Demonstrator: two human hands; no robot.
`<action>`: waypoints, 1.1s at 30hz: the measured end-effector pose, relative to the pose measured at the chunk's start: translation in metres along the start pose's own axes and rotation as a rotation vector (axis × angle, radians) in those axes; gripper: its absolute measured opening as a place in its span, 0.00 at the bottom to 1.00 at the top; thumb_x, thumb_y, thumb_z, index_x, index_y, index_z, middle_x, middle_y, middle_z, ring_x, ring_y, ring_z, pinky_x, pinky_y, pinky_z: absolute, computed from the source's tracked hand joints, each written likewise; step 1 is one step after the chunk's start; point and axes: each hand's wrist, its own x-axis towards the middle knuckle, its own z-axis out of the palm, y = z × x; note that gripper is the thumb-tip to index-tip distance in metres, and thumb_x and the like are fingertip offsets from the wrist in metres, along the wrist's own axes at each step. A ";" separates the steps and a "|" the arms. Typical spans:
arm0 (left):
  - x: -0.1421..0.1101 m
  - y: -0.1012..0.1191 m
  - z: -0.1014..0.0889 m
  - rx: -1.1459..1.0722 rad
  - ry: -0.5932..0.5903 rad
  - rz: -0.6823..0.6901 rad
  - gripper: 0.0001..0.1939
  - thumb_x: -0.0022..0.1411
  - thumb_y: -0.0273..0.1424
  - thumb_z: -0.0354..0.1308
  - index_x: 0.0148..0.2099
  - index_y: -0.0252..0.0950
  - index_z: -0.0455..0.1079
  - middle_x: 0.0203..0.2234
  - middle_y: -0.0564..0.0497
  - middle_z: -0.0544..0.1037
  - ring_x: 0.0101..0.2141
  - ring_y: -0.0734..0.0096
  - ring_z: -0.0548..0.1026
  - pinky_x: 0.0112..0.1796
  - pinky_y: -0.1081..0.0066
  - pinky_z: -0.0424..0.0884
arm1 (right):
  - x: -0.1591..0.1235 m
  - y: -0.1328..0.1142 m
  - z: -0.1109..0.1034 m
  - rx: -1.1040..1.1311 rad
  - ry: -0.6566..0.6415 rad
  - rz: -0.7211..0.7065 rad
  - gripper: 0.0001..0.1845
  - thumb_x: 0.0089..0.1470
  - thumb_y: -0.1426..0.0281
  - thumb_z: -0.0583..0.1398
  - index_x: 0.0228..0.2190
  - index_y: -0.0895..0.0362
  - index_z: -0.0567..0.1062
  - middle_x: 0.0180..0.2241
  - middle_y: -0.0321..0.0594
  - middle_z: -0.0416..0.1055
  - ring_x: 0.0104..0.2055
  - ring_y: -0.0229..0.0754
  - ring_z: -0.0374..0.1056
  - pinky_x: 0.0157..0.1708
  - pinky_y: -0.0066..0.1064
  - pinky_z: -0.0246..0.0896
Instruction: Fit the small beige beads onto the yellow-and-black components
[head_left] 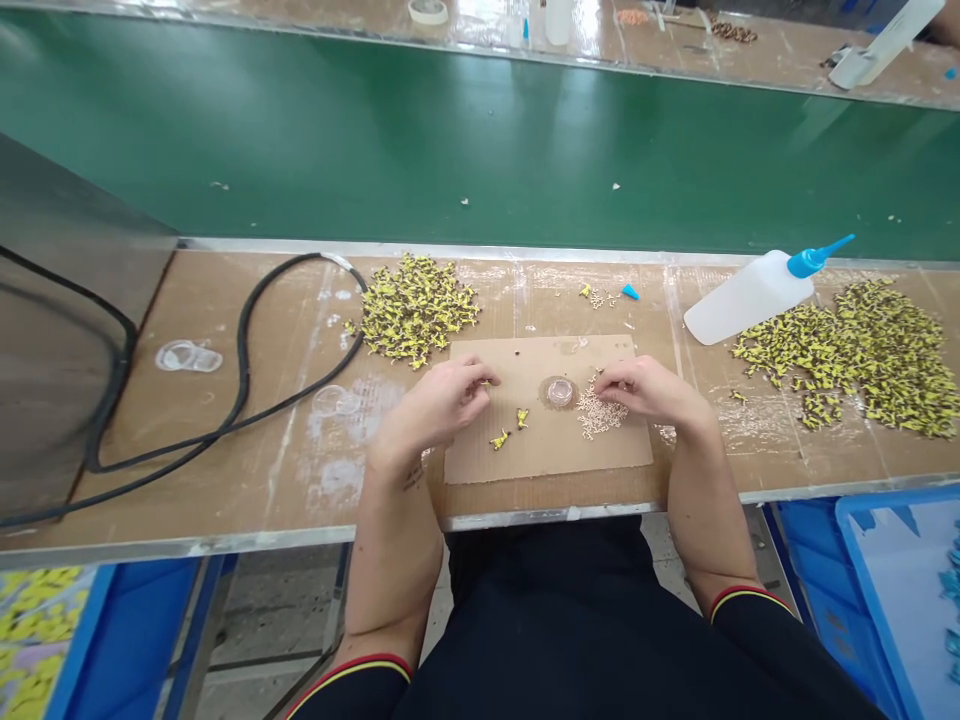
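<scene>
Your left hand (439,400) pinches a tiny yellow part (487,382) above the cardboard sheet (547,460). Your right hand's (645,392) fingers curl over beige bits (601,415) on it, grip unclear. Two yellow parts (510,430) lie there; big yellow heaps (416,310) (847,360) remain either side.

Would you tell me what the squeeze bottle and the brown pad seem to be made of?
The squeeze bottle looks like milky, translucent plastic with a sheen. The brown pad looks like matte cardboard, judging by its papery surface.
</scene>
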 end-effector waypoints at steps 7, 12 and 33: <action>0.004 0.004 0.005 -0.057 0.142 0.094 0.14 0.71 0.34 0.48 0.41 0.35 0.74 0.38 0.47 0.77 0.38 0.65 0.76 0.42 0.67 0.71 | -0.002 0.000 -0.001 -0.005 -0.001 0.023 0.09 0.58 0.78 0.62 0.32 0.56 0.82 0.31 0.36 0.83 0.33 0.40 0.77 0.36 0.29 0.64; 0.007 0.002 0.012 -0.072 0.299 0.247 0.13 0.74 0.33 0.50 0.42 0.36 0.74 0.40 0.47 0.81 0.41 0.65 0.79 0.44 0.67 0.74 | -0.003 0.004 -0.001 0.039 0.062 -0.020 0.09 0.56 0.78 0.62 0.31 0.56 0.83 0.28 0.36 0.82 0.29 0.38 0.75 0.32 0.28 0.63; 0.011 0.064 0.059 -0.632 0.545 0.410 0.09 0.73 0.36 0.55 0.42 0.36 0.69 0.26 0.55 0.75 0.22 0.80 0.66 0.27 0.77 0.65 | 0.013 -0.037 0.039 0.795 0.551 -0.451 0.03 0.58 0.68 0.69 0.36 0.48 0.85 0.36 0.39 0.82 0.37 0.40 0.79 0.34 0.31 0.77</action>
